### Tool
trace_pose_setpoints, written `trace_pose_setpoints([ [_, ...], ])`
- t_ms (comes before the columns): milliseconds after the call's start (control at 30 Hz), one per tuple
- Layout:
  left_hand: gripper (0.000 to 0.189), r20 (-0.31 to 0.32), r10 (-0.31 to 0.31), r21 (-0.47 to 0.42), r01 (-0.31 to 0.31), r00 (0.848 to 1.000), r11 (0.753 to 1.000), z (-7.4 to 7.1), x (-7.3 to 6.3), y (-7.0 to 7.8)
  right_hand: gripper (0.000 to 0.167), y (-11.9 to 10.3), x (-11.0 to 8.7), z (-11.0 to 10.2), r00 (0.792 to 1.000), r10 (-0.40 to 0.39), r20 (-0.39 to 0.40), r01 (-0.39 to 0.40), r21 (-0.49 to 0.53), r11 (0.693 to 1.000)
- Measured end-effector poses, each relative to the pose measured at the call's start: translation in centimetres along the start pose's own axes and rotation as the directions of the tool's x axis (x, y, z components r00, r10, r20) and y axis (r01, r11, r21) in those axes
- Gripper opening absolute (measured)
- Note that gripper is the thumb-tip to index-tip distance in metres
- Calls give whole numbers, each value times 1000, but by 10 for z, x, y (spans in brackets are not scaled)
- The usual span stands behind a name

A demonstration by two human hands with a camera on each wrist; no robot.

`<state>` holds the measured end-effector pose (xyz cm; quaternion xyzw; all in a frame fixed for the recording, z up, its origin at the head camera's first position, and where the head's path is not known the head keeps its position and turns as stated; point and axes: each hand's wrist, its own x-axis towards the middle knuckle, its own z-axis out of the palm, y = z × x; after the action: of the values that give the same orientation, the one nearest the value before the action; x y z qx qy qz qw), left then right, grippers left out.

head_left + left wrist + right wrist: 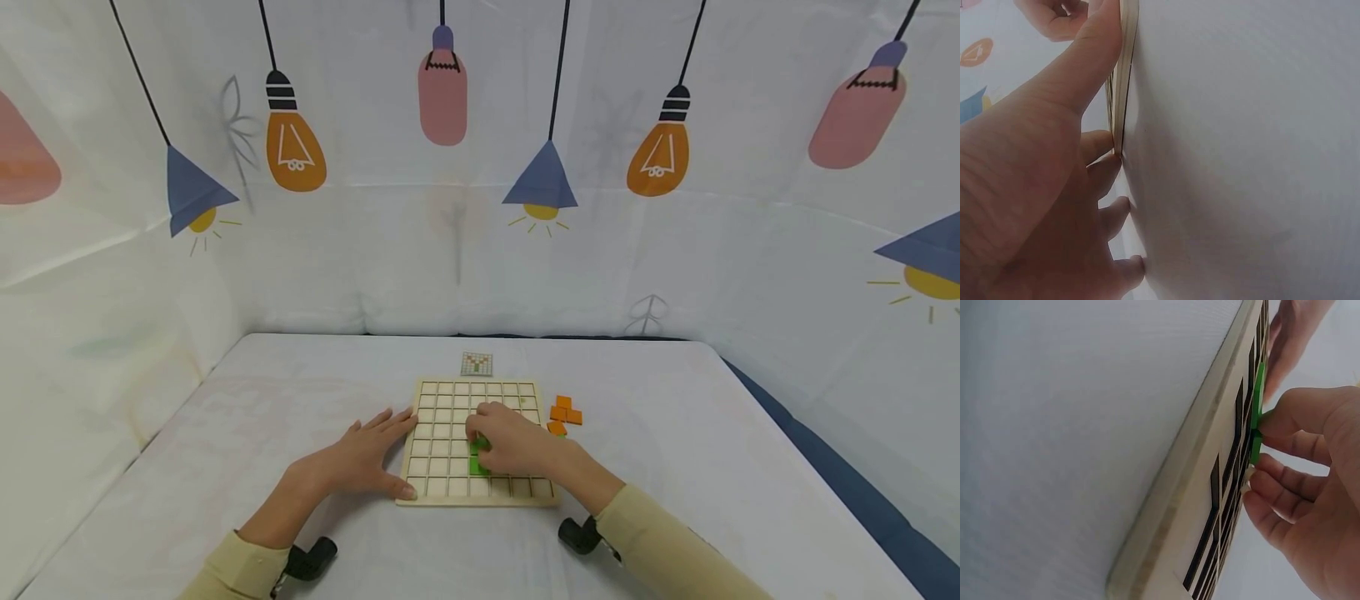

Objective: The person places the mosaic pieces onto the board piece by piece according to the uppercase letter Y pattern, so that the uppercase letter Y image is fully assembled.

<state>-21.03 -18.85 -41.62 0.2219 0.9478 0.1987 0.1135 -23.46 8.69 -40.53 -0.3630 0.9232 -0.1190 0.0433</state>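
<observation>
On the pale worktop, mid-front: wooden grid board, square cells, raised border. Left hand at the board's left side, grip spread, thumb on the near-left corner, fingertips farther up along that edge. Right hand over the middle of the grid, grip pinching a green tile between thumb and finger, down at the board's surface. Second green tile lies on the board just nearer the person; its far side partly hidden by the hand. Orange tiles in a loose cluster off the board, beside its right edge. Small card with a pattern of coloured squares just past the far edge. Tan sleeves on both arms; printed lamps on the white backdrop.
</observation>
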Motion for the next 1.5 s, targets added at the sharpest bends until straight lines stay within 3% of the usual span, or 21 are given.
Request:
trace_pose_setpoints([
  [767, 111, 0, 3, 12, -3, 1000, 1000, -1, 0, 0, 6, 1, -3, 0, 997, -61, -47, 61, -2, 998],
  [1500, 111, 9, 0, 1, 0, 1000, 1000, -1, 0, -1, 13, 9, -13, -1, 999, -15, -50, 15, 7, 1000],
])
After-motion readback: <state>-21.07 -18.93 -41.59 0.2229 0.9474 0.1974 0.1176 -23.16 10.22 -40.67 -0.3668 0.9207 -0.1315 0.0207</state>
